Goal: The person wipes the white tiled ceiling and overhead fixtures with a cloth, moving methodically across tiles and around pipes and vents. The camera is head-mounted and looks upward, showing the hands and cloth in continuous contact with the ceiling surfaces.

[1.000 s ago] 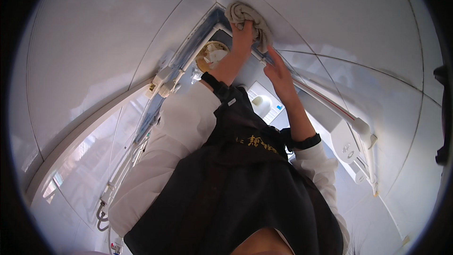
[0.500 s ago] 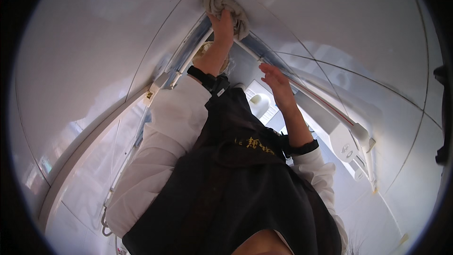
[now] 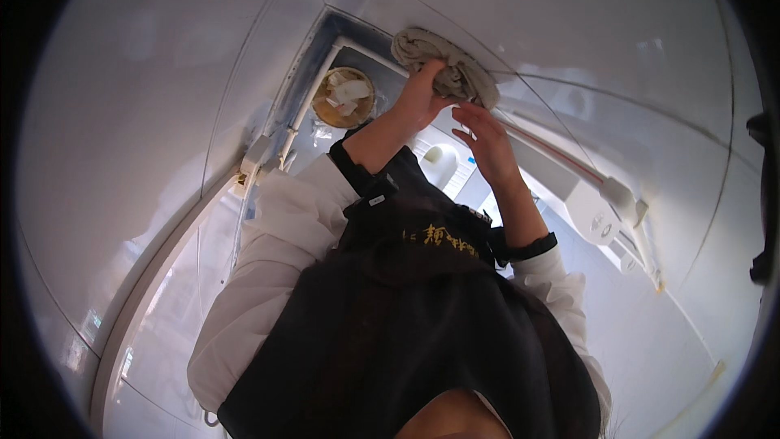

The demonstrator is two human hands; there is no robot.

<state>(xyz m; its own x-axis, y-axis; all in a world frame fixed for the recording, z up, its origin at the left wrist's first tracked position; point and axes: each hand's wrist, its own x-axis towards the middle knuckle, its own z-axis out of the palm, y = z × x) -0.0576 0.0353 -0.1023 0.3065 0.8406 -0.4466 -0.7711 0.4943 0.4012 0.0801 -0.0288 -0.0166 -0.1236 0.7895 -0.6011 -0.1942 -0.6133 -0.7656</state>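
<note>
Though rumpled, cloth (image 3: 455,63) lengthwise down-right

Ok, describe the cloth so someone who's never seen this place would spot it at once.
Find the tiled wall filling the upper right. Toward its lower left edge, the left hand holds the cloth against it. It's bunched and grey-beige, unlike the smooth, pale wall.

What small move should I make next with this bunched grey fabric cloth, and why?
Perhaps slide the bunched grey fabric cloth rightward along the glossy white tiled wall: your bare left hand seems to hold it against the tiles, more tile stretches right, and your bare right hand, seemingly empty, is close by.
</note>
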